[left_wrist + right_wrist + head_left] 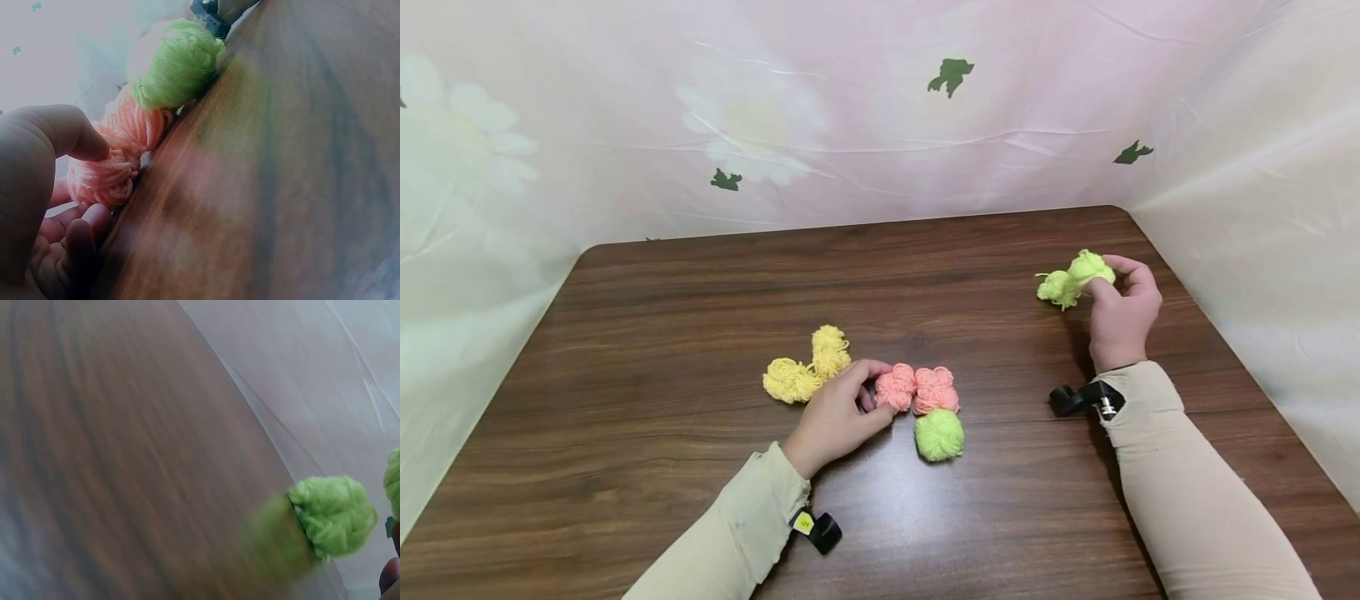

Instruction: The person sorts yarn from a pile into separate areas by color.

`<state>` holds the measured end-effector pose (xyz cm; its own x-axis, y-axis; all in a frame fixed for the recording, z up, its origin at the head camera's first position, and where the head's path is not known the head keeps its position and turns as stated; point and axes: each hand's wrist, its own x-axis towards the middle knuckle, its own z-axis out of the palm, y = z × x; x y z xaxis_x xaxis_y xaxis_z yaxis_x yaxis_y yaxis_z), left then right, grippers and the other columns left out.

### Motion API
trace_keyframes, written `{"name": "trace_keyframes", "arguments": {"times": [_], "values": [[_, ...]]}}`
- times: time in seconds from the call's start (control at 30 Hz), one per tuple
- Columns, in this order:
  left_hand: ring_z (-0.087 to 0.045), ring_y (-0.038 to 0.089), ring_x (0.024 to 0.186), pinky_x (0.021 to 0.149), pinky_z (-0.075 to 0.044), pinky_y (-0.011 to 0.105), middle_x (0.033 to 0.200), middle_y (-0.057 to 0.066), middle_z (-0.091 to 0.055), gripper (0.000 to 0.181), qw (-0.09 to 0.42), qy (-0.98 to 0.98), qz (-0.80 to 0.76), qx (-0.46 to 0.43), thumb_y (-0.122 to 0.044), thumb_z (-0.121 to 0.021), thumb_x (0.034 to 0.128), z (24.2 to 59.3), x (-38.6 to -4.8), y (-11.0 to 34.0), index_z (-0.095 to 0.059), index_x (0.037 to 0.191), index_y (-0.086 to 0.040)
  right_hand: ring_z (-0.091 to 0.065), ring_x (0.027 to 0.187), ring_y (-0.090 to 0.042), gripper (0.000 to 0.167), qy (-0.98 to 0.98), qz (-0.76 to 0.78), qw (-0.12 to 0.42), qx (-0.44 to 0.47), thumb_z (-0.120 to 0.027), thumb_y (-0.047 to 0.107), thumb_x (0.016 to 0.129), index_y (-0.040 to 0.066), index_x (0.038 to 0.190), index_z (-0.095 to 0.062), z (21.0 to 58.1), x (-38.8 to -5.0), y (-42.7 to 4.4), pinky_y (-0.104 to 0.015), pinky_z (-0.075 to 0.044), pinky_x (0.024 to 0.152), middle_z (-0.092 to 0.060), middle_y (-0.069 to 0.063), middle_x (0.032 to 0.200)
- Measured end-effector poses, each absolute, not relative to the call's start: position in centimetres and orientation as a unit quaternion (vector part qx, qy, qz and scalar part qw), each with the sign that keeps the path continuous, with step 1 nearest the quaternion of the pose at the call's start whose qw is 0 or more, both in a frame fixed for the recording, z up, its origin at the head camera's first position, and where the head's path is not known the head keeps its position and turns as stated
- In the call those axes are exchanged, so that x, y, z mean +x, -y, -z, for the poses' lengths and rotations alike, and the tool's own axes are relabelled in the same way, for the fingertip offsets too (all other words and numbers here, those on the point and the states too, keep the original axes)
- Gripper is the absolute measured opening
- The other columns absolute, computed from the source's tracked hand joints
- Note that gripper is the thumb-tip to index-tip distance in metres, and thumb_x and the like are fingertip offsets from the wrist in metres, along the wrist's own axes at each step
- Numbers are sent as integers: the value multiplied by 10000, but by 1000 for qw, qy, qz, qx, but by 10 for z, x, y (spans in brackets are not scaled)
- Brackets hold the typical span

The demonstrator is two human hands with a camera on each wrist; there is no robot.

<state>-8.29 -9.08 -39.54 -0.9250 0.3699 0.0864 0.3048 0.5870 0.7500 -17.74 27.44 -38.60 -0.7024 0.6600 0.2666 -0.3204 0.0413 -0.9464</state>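
Observation:
My left hand (838, 414) grips a pink yarn ball (896, 388) between thumb and fingers, low at the table's surface. Another pink yarn ball (936, 390) sits right beside it, and a green yarn ball (939, 435) lies on the near side of that one. In the left wrist view the held pink ball (103, 180) shows between thumb and fingertips. At the far right, my right hand (1126, 310) pinches a lime yarn ball (1090, 268). A second lime yarn ball (1058, 289) lies against it on the left, also seen in the right wrist view (334, 515).
Two yellow yarn balls, one (790, 381) to the left and one (831, 350) farther back, lie beyond my left hand. The brown wooden table (662, 333) ends at a floral pink cloth (865, 167) behind and pale cloth (1262, 233) at the right.

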Motion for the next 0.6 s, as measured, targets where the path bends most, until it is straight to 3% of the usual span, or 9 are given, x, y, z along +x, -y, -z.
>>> {"name": "trace_keyframes", "arguments": {"times": [0.6], "values": [[-559, 72, 718, 637, -463, 264, 823, -81, -586, 456, 34, -889, -415, 192, -183, -741, 804, 398, -84, 91, -637, 1248, -170, -548, 811, -128, 344, 580, -703, 376, -168, -563, -181, 708, 62, 911, -698, 387, -181, -301, -213, -460, 707, -602, -49, 895]]}}
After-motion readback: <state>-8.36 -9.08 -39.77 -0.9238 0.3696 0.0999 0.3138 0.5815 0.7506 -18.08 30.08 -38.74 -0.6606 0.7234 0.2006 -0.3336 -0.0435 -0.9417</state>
